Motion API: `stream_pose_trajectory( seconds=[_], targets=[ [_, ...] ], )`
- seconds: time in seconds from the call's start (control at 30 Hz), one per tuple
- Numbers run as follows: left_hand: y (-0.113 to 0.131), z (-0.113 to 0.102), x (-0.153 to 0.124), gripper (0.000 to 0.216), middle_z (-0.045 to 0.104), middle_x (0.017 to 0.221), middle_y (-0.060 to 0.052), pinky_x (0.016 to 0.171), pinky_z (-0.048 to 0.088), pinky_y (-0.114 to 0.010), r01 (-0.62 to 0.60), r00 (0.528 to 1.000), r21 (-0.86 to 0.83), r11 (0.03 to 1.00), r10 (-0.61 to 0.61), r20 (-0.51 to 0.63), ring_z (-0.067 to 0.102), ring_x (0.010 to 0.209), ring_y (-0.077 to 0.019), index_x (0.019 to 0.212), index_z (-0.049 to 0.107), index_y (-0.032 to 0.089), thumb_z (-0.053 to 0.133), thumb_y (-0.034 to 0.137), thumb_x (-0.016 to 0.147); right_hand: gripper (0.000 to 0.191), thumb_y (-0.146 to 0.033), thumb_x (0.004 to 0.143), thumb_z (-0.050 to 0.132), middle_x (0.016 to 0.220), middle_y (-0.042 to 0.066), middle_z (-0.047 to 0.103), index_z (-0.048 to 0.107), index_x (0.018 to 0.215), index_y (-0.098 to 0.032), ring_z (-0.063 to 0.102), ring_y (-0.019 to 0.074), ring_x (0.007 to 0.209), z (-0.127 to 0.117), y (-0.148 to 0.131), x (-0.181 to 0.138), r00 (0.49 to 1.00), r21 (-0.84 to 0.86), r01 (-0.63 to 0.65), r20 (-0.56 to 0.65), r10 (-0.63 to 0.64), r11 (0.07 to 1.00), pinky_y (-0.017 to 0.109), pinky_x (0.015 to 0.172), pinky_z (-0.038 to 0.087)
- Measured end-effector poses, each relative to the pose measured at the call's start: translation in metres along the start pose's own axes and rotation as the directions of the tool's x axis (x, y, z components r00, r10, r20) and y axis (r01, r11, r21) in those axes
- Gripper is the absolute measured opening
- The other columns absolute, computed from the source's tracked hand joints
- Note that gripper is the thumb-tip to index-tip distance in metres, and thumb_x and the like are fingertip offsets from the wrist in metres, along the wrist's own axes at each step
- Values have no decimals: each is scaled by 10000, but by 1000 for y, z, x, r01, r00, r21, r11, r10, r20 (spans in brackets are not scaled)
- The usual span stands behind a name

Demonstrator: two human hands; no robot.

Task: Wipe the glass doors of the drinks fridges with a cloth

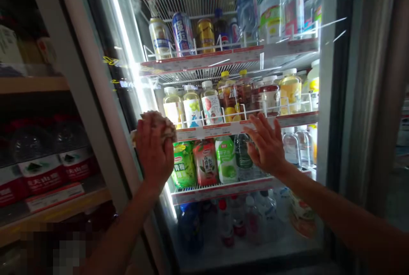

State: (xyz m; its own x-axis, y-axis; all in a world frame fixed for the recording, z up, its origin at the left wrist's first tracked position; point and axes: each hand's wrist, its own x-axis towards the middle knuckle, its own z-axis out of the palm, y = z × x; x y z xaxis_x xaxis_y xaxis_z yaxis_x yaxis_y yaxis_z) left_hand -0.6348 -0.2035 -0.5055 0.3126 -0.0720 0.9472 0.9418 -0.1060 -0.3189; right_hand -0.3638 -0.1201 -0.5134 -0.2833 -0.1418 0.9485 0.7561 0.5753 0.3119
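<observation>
Head cam, only view. The cloth (159, 121) is bunched up at the left end of the price rail (223, 129), mostly covered by the left hand (155, 153), so its size and colour are hard to call. Bottom-shelf bottles are blurred behind the glass door (128, 74), and the lower-left corner is pixelated.

L hand is up with its back to cam, fingers curled over the cloth and pressing it to the glass. R hand (266, 145) sits under the rail's mid-right, fingers spread flat, gripping nothing.

Door frame (96, 108) runs just left of the rail, and there's bare glass between the hands.
</observation>
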Motion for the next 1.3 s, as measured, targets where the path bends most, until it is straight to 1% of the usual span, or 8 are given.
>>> stream_pose_trajectory(
  seconds=[0.17, 0.33, 0.5, 0.7, 0.83, 1.0, 1.17, 1.3],
  targets=[
    [-11, 0, 3, 431, 278, 1486, -44, 1096, 301, -418, -489, 821, -192, 851, 523, 229, 228, 1377, -229, 1282, 425, 215, 474, 200, 854, 545, -190, 830, 465, 1484, 58, 272, 334, 1357, -235, 232, 247, 1374, 0, 0, 0, 1000, 5, 11, 1, -11, 1000, 515, 1126, 144],
    [-33, 5, 38, 512, 191, 1513, -68, 1141, 197, -481, -27, 1000, -10, 1000, 27, -1, 99, 1405, -235, 1350, 344, 181, 463, 133, 854, 529, -194, 832, 459, 1487, 49, 268, 347, 1347, -240, 230, 240, 1376, 0, -1, 1, 1000, -7, 3, -13, -3, 1000, 501, 1132, 143],
    [-26, 5, 36, 571, 267, 1488, -40, 1118, 292, -411, -515, 807, -202, 833, 551, 213, 207, 1381, -215, 1377, 303, 213, 492, 139, 843, 534, -186, 828, 453, 1480, 56, 283, 346, 1350, -234, 229, 236, 1376, 0, -1, 1, 1000, 1, 8, -15, -8, 1000, 505, 1130, 147],
    [-37, 2, 52, 580, 169, 1519, -58, 1137, 216, -490, -201, 979, -26, 979, 202, 40, 113, 1401, -246, 1399, 254, 210, 459, 144, 861, 523, -185, 824, 462, 1470, 63, 305, 366, 1336, -230, 232, 247, 1374, 0, 0, 1, 1000, 12, 4, -15, -4, 1000, 518, 1127, 146],
    [-35, 1, 51, 498, 294, 1480, -38, 1135, 257, -406, -594, 723, -229, 771, 636, 268, 204, 1383, -214, 1339, 361, 204, 491, 183, 859, 510, -185, 824, 457, 1469, 72, 305, 380, 1328, -217, 227, 248, 1376, 0, 0, 0, 1000, 32, 8, -6, -8, 999, 519, 1124, 156],
    [-38, 7, 64, 539, 195, 1513, -74, 1137, 216, -476, -219, 974, -9, 976, 219, 61, 115, 1402, -246, 1376, 297, 187, 459, 162, 863, 542, -175, 821, 458, 1470, 46, 307, 348, 1346, -254, 223, 224, 1379, 1, -1, 1, 1000, 26, -12, -17, 12, 1000, 507, 1131, 145],
    [-24, 14, 72, 522, 268, 1491, -27, 1114, 290, -396, -633, 689, -226, 741, 671, 273, 223, 1378, -198, 1373, 297, 238, 457, 201, 877, 515, -186, 834, 430, 1457, 59, 332, 357, 1340, -245, 221, 219, 1380, -5, 0, 3, 1000, 34, 1, 20, -2, 999, 492, 1128, 150],
    [-27, 24, 107, 520, 188, 1519, -30, 1139, 222, -467, -279, 957, -42, 959, 281, 76, 112, 1403, -238, 1380, 290, 227, 455, 252, 887, 537, -223, 852, 428, 1468, 65, 308, 300, 1372, -263, 232, 221, 1377, -15, 12, 11, 999, -25, -35, 28, 36, 999, 501, 1122, 152]
  ],
)
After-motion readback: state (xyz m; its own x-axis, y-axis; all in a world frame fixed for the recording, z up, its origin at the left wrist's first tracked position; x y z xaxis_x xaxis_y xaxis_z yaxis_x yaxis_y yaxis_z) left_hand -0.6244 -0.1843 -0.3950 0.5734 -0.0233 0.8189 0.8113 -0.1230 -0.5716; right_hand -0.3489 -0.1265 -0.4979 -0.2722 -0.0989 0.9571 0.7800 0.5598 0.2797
